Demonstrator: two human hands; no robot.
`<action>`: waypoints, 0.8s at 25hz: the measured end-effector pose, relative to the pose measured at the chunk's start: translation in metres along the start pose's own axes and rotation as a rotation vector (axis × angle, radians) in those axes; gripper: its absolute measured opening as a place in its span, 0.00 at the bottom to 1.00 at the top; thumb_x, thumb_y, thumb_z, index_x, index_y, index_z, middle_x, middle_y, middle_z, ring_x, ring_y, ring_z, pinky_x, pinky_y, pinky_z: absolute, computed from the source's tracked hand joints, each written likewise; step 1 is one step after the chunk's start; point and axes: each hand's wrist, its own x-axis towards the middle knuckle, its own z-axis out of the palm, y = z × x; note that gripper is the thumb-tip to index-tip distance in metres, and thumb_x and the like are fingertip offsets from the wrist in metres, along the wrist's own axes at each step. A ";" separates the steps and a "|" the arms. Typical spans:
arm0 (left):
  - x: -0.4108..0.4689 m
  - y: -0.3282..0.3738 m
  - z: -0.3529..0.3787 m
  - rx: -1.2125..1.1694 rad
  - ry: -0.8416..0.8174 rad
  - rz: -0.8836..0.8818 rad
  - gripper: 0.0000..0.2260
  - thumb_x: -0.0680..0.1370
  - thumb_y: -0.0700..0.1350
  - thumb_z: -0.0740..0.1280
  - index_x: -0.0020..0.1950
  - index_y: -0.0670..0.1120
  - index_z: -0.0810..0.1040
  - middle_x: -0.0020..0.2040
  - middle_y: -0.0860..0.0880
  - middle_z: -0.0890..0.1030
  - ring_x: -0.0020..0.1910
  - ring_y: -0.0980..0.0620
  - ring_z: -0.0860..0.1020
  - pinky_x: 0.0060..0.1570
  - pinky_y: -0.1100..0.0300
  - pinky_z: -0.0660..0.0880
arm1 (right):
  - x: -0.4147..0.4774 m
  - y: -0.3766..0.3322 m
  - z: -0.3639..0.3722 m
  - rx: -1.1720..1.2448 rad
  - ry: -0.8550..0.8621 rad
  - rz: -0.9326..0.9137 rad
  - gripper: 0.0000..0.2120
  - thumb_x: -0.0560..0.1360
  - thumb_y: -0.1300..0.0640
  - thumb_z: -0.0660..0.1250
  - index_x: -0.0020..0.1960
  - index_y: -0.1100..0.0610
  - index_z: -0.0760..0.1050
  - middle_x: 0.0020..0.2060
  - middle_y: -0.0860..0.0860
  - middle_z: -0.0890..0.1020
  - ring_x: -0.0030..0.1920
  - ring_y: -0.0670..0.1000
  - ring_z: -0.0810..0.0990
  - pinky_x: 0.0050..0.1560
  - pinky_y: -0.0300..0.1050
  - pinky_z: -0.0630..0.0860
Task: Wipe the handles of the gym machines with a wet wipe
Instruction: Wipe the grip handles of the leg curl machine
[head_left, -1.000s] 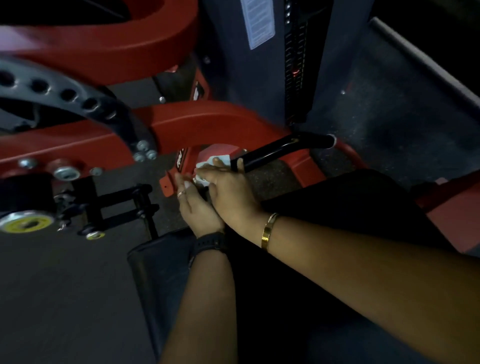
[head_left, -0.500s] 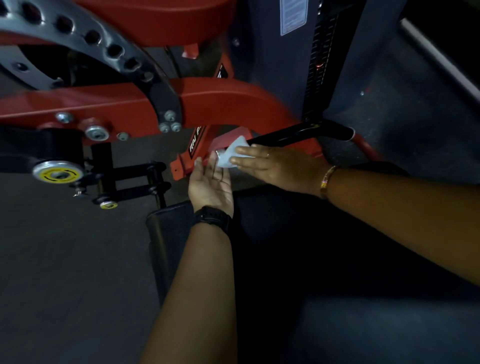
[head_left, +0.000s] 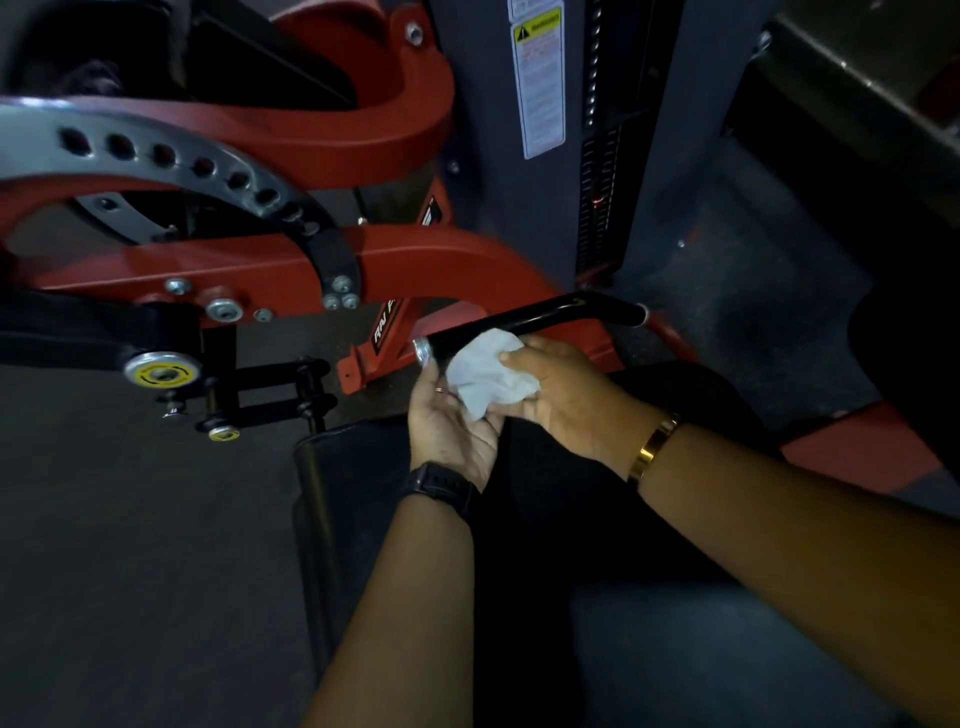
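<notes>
A black handle bar (head_left: 545, 317) with a silver end cap runs from the red machine frame (head_left: 249, 270) toward the right. Just below its free end, a crumpled white wet wipe (head_left: 488, 379) lies between my two hands. My right hand (head_left: 566, 395), with a gold bangle at the wrist, pinches the wipe with thumb on top. My left hand (head_left: 452, 426), with a black watch and a ring, lies palm up under the wipe with fingers nearly straight. The wipe's top edge overlaps the handle near the end cap.
The grey weight-stack tower (head_left: 550, 135) with a warning label stands behind the handle. A perforated silver adjustment arc (head_left: 171, 156) and a black pin assembly (head_left: 260, 384) sit to the left. A black padded seat (head_left: 353, 493) lies under my arms, dark floor around.
The wipe came off the handle, where both hands were clasped a second ago. It has since spread out, crumpled, over my upturned left palm while my right hand still holds it.
</notes>
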 end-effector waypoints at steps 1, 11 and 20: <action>-0.011 -0.002 0.007 0.017 -0.033 -0.041 0.26 0.79 0.58 0.61 0.60 0.35 0.76 0.55 0.38 0.81 0.49 0.44 0.82 0.38 0.57 0.80 | -0.013 -0.007 0.000 0.028 0.003 0.012 0.05 0.79 0.62 0.61 0.50 0.58 0.76 0.49 0.58 0.81 0.49 0.55 0.81 0.47 0.52 0.80; -0.103 -0.032 0.075 0.127 0.004 0.114 0.10 0.79 0.41 0.64 0.56 0.37 0.78 0.47 0.42 0.84 0.43 0.48 0.83 0.41 0.59 0.81 | -0.117 -0.079 -0.004 -0.011 0.021 0.007 0.06 0.77 0.60 0.64 0.49 0.60 0.79 0.50 0.61 0.83 0.50 0.57 0.82 0.53 0.54 0.79; -0.182 -0.011 0.122 0.176 0.057 0.215 0.10 0.79 0.38 0.64 0.58 0.35 0.77 0.47 0.40 0.83 0.40 0.49 0.84 0.36 0.60 0.79 | -0.181 -0.143 0.013 -0.331 0.096 -0.115 0.05 0.75 0.62 0.69 0.44 0.64 0.80 0.41 0.62 0.84 0.42 0.60 0.84 0.46 0.54 0.82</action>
